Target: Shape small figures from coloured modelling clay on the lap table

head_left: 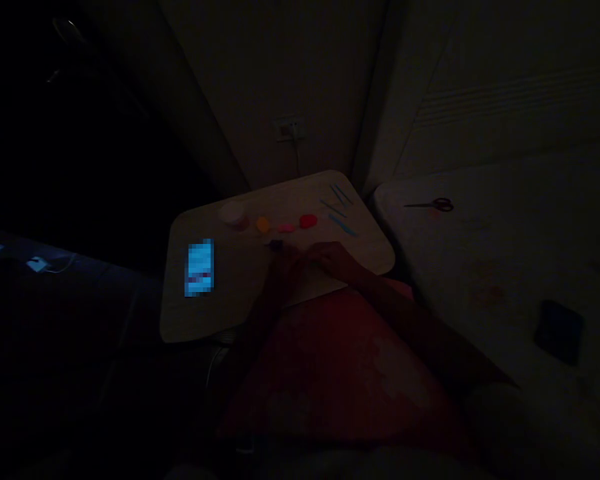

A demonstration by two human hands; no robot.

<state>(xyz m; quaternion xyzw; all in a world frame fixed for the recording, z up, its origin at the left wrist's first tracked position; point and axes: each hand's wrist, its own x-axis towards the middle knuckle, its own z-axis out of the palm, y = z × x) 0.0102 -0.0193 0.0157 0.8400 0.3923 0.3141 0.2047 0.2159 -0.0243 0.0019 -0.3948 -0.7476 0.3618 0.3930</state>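
The picture is very dark. My left hand (289, 263) and my right hand (330, 256) are close together over the near side of a small wooden table (240, 280). The right hand's fingers look bent and pressed together; what they hold, if anything, is hidden. My left fingers are lost in shadow. Just beyond the left hand is a small dark purple piece (276, 245). Behind it lie an orange lump (263, 225), a pink lump (286, 228) and a red lump (308, 221), all like modelling clay.
A pale tub (233, 213) stands at the table's back left, near a glowing phone (199, 268). Thin blue-green sticks (333, 208) and a blue-green modelling tool (343, 225) lie at right. Scissors (430, 205) and a dark object (559, 331) rest on the right-hand surface. A wall socket (289, 127) has a cord.
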